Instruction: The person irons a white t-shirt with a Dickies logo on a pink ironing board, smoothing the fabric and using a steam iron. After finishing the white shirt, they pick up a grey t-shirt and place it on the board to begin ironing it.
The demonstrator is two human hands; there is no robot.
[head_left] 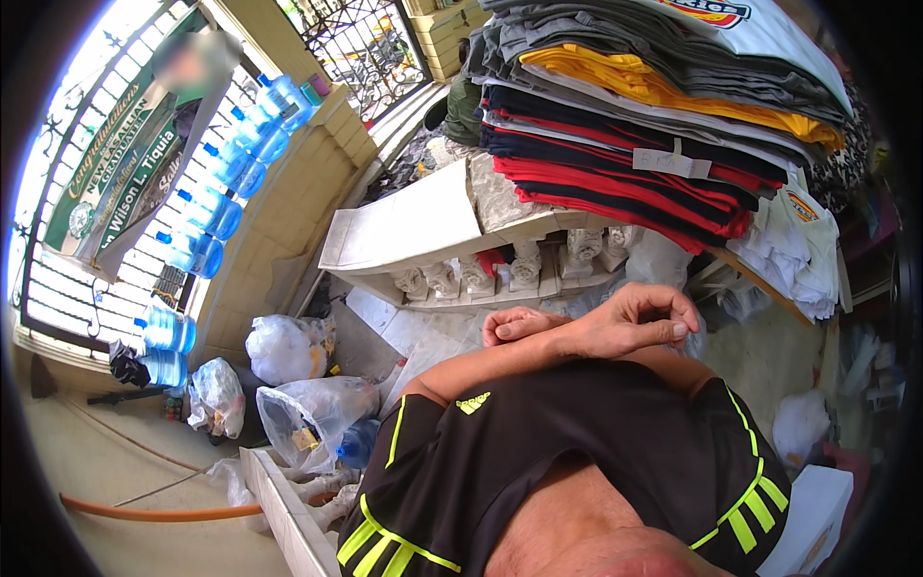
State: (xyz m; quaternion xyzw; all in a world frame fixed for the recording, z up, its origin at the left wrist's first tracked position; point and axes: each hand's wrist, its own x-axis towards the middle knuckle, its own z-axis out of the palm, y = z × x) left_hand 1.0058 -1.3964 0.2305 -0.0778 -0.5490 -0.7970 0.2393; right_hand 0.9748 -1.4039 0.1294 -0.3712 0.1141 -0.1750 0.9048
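Observation:
My forearms cross in front of my black shirt with yellow-green stripes. My left hand [639, 319] lies to the right, its fingers curled loosely in toward the thumb, with nothing visible in them. To the left rests my right hand [519, 325], partly hidden by my left forearm, its fingers curled in and nothing seen in them. Neither hand touches the tall stack of folded shirts [663, 115] just beyond. Its layers are grey, yellow, navy and red, with a white one on top. A paper label [671, 163] is stuck to its near side.
A stone balustrade [404, 226] stands ahead. Several blue water bottles [233, 165] line a ledge by a window grille [58, 288]. Filled plastic bags [288, 348] sit on the floor at left, near an orange hose [159, 513]. White shirts [793, 245] hang at right.

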